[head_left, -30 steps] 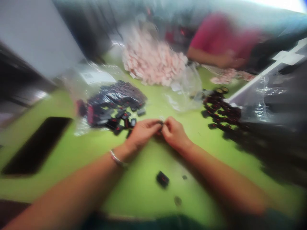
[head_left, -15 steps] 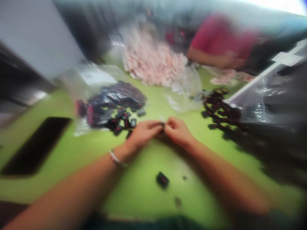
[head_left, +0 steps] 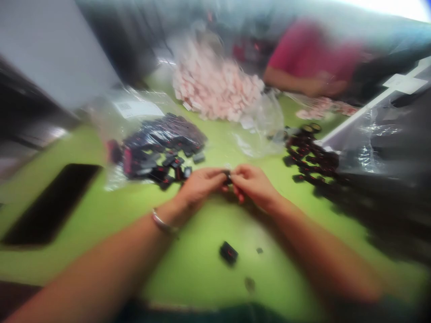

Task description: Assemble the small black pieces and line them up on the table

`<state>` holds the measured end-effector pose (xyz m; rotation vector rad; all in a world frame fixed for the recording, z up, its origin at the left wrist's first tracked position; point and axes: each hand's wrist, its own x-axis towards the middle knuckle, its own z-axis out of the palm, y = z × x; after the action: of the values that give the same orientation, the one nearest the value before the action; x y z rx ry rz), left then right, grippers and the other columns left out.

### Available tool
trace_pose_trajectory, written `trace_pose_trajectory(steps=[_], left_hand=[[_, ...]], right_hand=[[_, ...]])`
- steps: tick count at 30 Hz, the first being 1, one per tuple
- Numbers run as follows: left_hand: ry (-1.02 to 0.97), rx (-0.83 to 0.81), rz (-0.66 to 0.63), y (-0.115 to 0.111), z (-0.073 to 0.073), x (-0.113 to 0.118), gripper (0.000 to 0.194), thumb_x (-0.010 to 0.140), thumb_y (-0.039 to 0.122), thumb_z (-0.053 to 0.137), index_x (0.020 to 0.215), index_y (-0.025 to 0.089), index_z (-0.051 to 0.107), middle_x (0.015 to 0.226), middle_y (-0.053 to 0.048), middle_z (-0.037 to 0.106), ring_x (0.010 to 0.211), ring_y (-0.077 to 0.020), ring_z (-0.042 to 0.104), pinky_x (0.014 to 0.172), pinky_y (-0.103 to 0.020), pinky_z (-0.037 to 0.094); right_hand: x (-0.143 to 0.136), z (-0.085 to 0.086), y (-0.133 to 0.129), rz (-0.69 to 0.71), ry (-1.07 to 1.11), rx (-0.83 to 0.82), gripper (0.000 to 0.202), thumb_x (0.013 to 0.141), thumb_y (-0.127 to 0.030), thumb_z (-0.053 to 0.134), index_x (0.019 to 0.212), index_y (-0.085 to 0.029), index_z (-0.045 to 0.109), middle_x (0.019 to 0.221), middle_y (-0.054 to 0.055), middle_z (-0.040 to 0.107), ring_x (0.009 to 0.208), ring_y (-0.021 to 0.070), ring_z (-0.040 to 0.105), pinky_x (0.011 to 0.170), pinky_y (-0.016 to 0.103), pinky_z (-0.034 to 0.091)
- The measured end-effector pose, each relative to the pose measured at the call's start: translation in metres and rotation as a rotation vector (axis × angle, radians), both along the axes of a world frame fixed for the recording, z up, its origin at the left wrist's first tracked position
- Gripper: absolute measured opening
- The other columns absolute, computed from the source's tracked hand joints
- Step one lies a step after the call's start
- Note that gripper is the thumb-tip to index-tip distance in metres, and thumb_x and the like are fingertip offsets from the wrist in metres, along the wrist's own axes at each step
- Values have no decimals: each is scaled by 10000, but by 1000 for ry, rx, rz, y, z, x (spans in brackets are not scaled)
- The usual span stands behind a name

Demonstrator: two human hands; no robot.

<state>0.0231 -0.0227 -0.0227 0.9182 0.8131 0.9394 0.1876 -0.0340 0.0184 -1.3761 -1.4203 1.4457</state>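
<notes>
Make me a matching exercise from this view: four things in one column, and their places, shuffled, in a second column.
Things
1. Small dark piece, shape blurred
2. Shiny silver-coloured bracelet
3. Flat black rectangular slab
4. Heap of small pale pink pieces

Places
A. Around the left wrist
B. On the green tabletop, left of the left forearm
C. At the fingertips of the left hand and right hand
D. On the tabletop, beyond both hands

Pairs: 1-C, 2-A, 3-B, 4-D

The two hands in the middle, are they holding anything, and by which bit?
A small dark piece, between the fingertips of the left hand and the right hand. It's too blurred to tell which bit each grips.
</notes>
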Motion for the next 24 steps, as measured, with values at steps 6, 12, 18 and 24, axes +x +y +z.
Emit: trace_pose_trajectory(steps=[6, 12, 18, 24], left_hand=[[59, 39, 3, -1, -5, 0, 359, 707, 339, 758, 1005, 140, 732, 848, -92, 722, 664, -125, 619, 670, -255, 502], [170, 120, -2, 0, -6, 0, 339, 706, 349, 752, 984, 155, 745, 824, -66, 727, 624, -119, 606, 659, -255, 497], [22, 17, -21, 0, 1, -1, 370, 708, 353, 754, 1015, 148, 734, 901, -90, 718, 668, -113, 606, 674, -250, 488], [38, 26, -39, 0, -2, -1, 385, 721, 356, 744, 1040, 140, 724, 870, -94, 712, 674, -117, 601, 665, -250, 478]], right_hand=[[-1, -2, 0, -5, -118, 44, 91, 745, -231, 523, 681, -195, 469, 405, -90, 505, 275, 66, 437, 290, 147, 324], [0, -6, 2, 10, -271, 108, 113, 710, -218, 536, 636, -204, 452, 387, -97, 450, 278, 61, 404, 282, 155, 285], [3, -1, 2, 19, -112, 50, 156, 754, -315, 563, 687, -187, 503, 415, -85, 491, 296, 62, 427, 310, 157, 322], [3, 6, 2, 38, -132, 26, 128, 745, -254, 546, 658, -182, 486, 419, -73, 520, 302, 63, 464, 314, 143, 333]])
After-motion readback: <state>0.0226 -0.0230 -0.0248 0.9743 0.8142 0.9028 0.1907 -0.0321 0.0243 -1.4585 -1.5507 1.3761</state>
